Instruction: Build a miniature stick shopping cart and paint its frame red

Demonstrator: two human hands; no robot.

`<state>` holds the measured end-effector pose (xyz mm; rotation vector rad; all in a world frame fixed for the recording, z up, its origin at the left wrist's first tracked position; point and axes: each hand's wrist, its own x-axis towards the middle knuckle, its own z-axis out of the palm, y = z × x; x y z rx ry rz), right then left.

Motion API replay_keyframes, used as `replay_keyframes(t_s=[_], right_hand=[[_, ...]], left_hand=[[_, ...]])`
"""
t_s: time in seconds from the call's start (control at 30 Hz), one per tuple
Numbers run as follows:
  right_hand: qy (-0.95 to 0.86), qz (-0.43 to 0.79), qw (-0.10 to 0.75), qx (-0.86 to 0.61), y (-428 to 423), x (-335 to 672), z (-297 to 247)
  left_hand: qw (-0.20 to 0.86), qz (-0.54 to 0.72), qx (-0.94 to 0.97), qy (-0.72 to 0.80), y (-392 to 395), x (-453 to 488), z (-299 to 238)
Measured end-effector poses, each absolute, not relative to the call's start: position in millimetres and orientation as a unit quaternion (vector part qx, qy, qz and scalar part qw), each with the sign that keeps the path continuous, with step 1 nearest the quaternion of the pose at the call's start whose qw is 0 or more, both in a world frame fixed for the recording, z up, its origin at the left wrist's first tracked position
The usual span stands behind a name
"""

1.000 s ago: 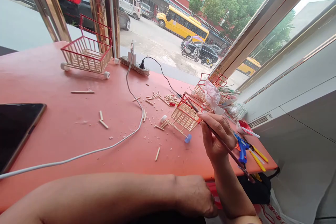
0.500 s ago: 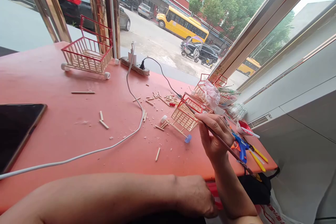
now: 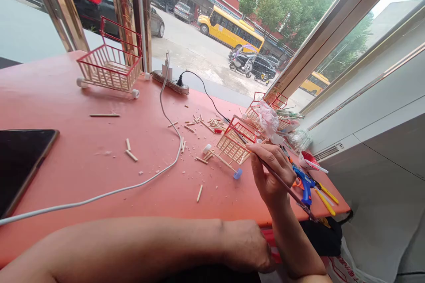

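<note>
My right hand (image 3: 270,172) is pinched on a thin dark paintbrush (image 3: 292,193), whose tip rests at a small cart of wooden sticks (image 3: 234,143) with red-painted rails, lying tipped on the red table (image 3: 66,101). The brush handle slants back past my wrist. My left hand (image 3: 247,247) hangs over the table's near edge with the forearm laid along it; the fingers curl down out of sight.
A finished red-trimmed stick cart (image 3: 109,68) stands at the back left. More carts (image 3: 270,108) with a crumpled bag sit by the window. A blue glue gun (image 3: 303,183), yellow pliers (image 3: 327,196), a power strip (image 3: 169,82), a white cable (image 3: 133,185), a dark tablet (image 3: 20,163) and scattered stick offcuts lie about.
My right hand has shifted slightly left and down, drawing the brush tip along the tipped cart's red rail. The left arm has stayed still.
</note>
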<state>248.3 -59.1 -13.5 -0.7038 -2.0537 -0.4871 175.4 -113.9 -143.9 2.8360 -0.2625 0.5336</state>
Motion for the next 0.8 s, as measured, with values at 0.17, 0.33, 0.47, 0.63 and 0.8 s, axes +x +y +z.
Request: replay_keyframes(t_s=[0.17, 0.33, 0.47, 0.63, 0.8], right_hand=[[-0.824, -0.204, 0.441, -0.292, -56.2, 249.2, -15.5], [-0.821, -0.193, 0.455, -0.288, -60.5, 249.6, -13.8], [-0.818, -0.193, 0.471, -0.267, -58.6, 243.3, -12.8], [-0.797, -0.206, 0.499, -0.270, -57.0, 244.8, -9.7], [-0.778, -0.226, 0.513, -0.283, -64.6, 250.3, -10.5]], left_hand=[[0.122, 0.190, 0.970, -0.088, -114.4, 175.1, -144.3], [0.115, 0.223, 0.963, -0.095, -114.3, 176.7, -150.3], [0.114, 0.237, 0.960, -0.096, -114.0, 177.7, -153.3], [0.107, 0.237, 0.962, -0.087, -115.9, 175.7, -152.0], [0.100, 0.213, 0.969, -0.077, -117.2, 173.2, -146.8]])
